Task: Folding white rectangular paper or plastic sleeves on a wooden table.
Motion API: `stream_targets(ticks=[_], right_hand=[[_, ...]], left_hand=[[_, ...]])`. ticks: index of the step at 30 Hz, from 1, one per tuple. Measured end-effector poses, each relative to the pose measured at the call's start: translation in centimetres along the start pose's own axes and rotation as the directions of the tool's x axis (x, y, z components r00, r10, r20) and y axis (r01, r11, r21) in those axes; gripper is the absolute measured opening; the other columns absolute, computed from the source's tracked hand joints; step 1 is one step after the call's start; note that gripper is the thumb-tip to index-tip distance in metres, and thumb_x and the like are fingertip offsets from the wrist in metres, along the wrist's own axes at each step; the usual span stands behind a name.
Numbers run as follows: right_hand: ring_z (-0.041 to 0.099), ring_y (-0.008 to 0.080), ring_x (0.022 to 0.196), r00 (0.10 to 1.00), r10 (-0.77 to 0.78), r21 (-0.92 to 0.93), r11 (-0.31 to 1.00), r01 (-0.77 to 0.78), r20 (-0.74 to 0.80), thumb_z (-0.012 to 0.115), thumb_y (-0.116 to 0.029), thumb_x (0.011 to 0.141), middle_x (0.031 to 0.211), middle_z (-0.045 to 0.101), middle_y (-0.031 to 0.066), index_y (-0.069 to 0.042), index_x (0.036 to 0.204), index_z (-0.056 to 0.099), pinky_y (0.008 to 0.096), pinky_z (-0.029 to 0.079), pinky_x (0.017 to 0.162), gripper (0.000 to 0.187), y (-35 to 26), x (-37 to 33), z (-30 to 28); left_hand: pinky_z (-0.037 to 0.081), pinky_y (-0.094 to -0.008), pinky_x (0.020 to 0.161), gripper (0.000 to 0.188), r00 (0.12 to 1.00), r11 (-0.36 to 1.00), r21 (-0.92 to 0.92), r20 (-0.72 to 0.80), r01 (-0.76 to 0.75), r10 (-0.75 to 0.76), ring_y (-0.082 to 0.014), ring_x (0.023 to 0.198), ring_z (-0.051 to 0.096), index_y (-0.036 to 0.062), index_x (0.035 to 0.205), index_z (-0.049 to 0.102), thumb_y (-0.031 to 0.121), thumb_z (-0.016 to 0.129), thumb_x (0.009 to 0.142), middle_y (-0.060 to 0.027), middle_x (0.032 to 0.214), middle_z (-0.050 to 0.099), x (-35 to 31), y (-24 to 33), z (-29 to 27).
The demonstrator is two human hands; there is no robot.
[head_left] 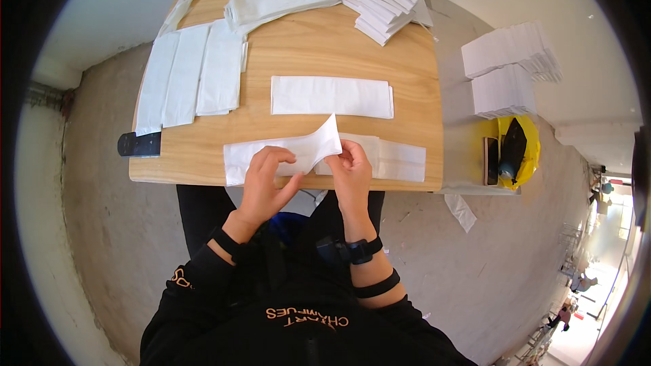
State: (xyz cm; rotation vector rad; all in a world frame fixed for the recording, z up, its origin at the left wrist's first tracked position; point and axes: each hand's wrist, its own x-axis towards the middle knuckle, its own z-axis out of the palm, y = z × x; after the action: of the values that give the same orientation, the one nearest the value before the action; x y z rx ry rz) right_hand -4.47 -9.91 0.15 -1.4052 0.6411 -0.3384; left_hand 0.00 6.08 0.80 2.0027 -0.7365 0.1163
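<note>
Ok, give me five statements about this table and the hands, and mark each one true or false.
1. The right hand pinches a lifted white sheet. True.
2. The left hand is clenched in a fist. False: its thumb and index finger are apart.
3. The yellow bag is left of the wooden table. False: it is on the right.
4. A white bundle lies beyond the hands. True.
5. Both wrists are bare. False: each wears a black band.

I'm seeing bare tabletop (305, 44) lying open beyond a folded white strip (331, 97), a lifted white sheet (320, 145) crowding the gap on its near side, white sleeves (184, 78) blocking my remote reach leftward, stacked white cards (390, 3) filling the far right corner
</note>
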Motion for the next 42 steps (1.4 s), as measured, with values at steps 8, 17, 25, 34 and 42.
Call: stream_targets(ticks=[8, 17, 25, 34, 42], right_hand=[[0.062, 0.0128, 0.079, 0.981, -0.174, -0.17, 0.968, 0.186, 0.082, 0.066, -0.004, 0.084, 0.087, 0.064, 0.0043, -0.005, 0.098, 0.064, 0.0255, 0.047, 0.067, 0.014, 0.1, -0.7, 0.1], [0.065, 0.0152, 0.073, 0.971, -0.216, -0.248, 0.94, 0.236, 0.107, 0.065, -0.004, 0.084, 0.085, 0.065, 0.0078, -0.002, 0.096, 0.067, 0.0262, 0.047, 0.058, 0.013, -0.6, -1.3, -0.2], [0.065, 0.015, 0.074, 0.963, -0.228, -0.266, 0.929, 0.259, 0.143, 0.066, -0.004, 0.084, 0.086, 0.063, 0.0078, -0.002, 0.094, 0.065, 0.0263, 0.047, 0.057, 0.011, -2.1, -1.7, -0.1], [0.062, 0.0141, 0.076, 0.942, -0.284, -0.188, 0.93, 0.316, 0.178, 0.069, -0.01, 0.085, 0.089, 0.061, 0.0055, -0.003, 0.093, 0.064, 0.026, 0.043, 0.06, 0.012, -1.9, -1.8, -0.1], [0.06, 0.0089, 0.079, 0.97, -0.194, -0.306, 0.923, 0.232, 0.15, 0.067, -0.009, 0.087, 0.09, 0.064, 0.0035, -0.001, 0.099, 0.063, 0.0222, 0.041, 0.061, 0.015, -1.1, -1.5, -1.1]], left_hand=[[0.049, -0.0363, 0.079, 0.026, 0.99, 0.981, -0.13, 0.034, 0.143, -0.14, -0.0317, 0.093, 0.061, 0.0032, 0.098, 0.062, 0.004, 0.073, 0.074, -0.0138, 0.1, 0.062, 2.9, 2.7, 0.5], [0.05, -0.0382, 0.076, 0.024, 0.995, 0.994, -0.028, -0.001, 0.102, -0.102, -0.0332, 0.088, 0.062, 0.0047, 0.095, 0.066, 0.006, 0.073, 0.072, -0.0122, 0.094, 0.065, 2.8, 2.7, 1.3], [0.05, -0.0401, 0.075, 0.02, 0.996, 0.994, 0.075, -0.041, 0.083, -0.08, -0.0332, 0.086, 0.062, 0.0071, 0.091, 0.066, 0.005, 0.071, 0.072, -0.0119, 0.088, 0.066, 2.4, 2.5, 1.6], [0.049, -0.0396, 0.074, 0.016, 0.997, 0.999, 0.036, -0.075, 0.028, -0.025, -0.0321, 0.082, 0.062, 0.0074, 0.086, 0.065, 0.005, 0.072, 0.073, -0.0095, 0.086, 0.067, 2.5, 2.2, 1.8], [0.05, -0.0366, 0.077, 0.013, 0.992, 0.995, -0.003, -0.081, 0.095, -0.095, -0.0292, 0.085, 0.064, 0.0053, 0.087, 0.063, 0.001, 0.069, 0.076, -0.0102, 0.09, 0.068, 2.2, 1.8, 1.8]])
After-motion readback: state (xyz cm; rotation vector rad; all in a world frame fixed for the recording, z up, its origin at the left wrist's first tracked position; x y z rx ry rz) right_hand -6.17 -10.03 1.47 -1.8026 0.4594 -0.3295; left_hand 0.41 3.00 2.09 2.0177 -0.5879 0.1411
